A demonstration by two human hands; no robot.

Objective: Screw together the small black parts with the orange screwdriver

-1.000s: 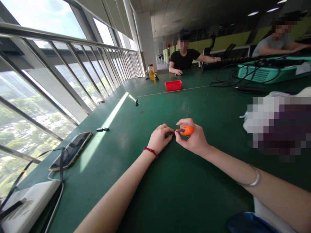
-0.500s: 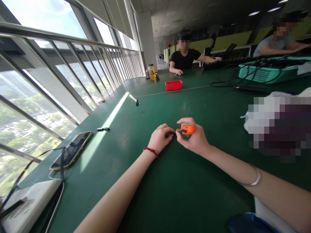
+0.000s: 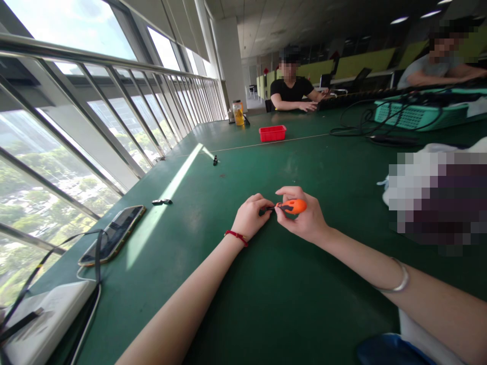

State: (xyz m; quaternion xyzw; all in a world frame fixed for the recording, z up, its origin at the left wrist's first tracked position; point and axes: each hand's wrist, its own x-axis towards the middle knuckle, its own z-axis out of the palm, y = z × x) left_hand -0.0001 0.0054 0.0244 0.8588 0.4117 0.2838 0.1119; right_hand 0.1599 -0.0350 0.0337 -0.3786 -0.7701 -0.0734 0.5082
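An orange-and-black screwdriver (image 3: 296, 206) lies across my right hand (image 3: 304, 218), whose fingers are closed on its handle. Its front end points left toward my left hand (image 3: 251, 217). That hand is pinched on a small dark piece (image 3: 269, 208), mostly hidden by the fingertips, so its kind does not show. The two hands are close together, just above the green table (image 3: 228, 284). Farther off lie a small black part (image 3: 162, 202) at the left and another small black part (image 3: 215, 160) near the strip of sunlight.
At the left are a phone (image 3: 114, 235) and a white box (image 3: 49, 324) with cables. A red tray (image 3: 272, 133), a jar (image 3: 238, 114) and a teal basket (image 3: 418, 115) stand farther back. Two people sit across the table. A metal railing (image 3: 114, 71) runs along the left.
The screwdriver handle has turned slightly in my right hand, while both hands stay almost in place. The person across the table has drawn their arms in and shifted to the right.
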